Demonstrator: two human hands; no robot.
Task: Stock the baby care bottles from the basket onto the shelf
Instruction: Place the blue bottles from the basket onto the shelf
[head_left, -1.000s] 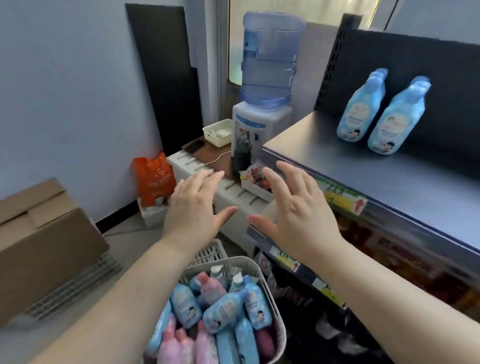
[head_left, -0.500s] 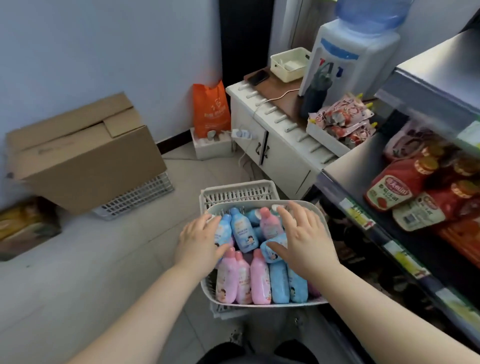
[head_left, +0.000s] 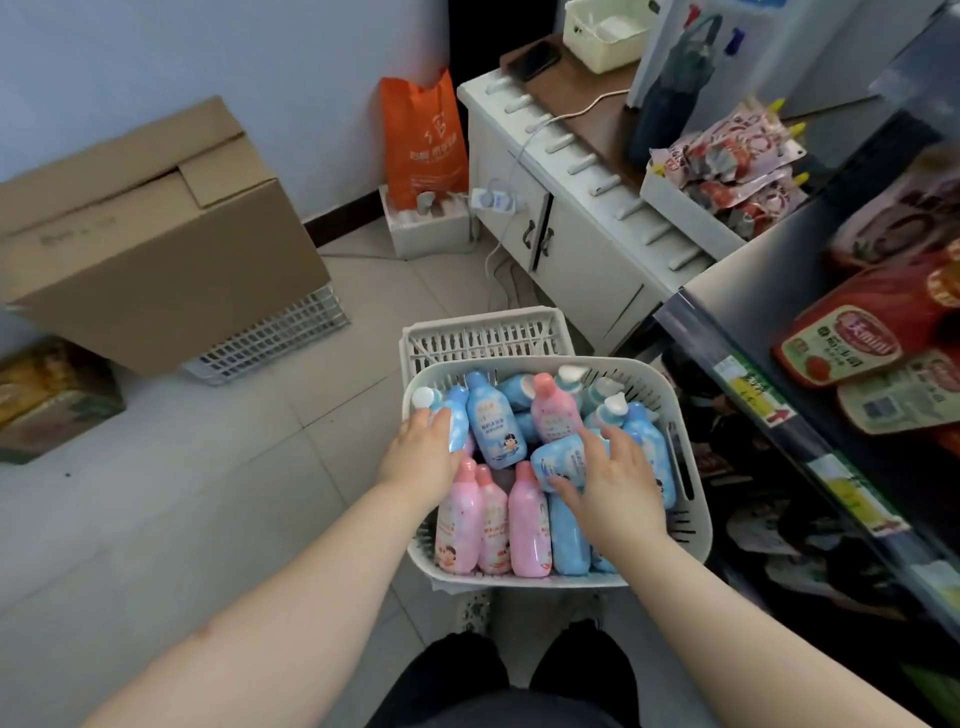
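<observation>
A white plastic basket (head_left: 693, 512) sits low in front of me, full of several pink and blue baby care bottles lying and leaning together. My left hand (head_left: 423, 457) is at the basket's left side, fingers curled round a blue bottle with a white cap (head_left: 456, 413). My right hand (head_left: 615, 486) grips another blue bottle (head_left: 561, 460) lying across the middle, thumb under it and fingers over it. Three pink bottles (head_left: 491, 525) stand along the near side. The shelf (head_left: 748, 332) runs down the right; its top level is out of view.
Red sauce pouches (head_left: 857, 343) lie on the shelf level at the right. A white slatted crate (head_left: 483, 335) sits under the basket. A cardboard box (head_left: 150, 234) rests on the floor at left; a white cabinet (head_left: 571, 234) and orange bag (head_left: 423, 137) stand behind.
My view dropped from the top shelf to the basket. Both hands came down from shelf height into the basket and closed round blue bottles.
</observation>
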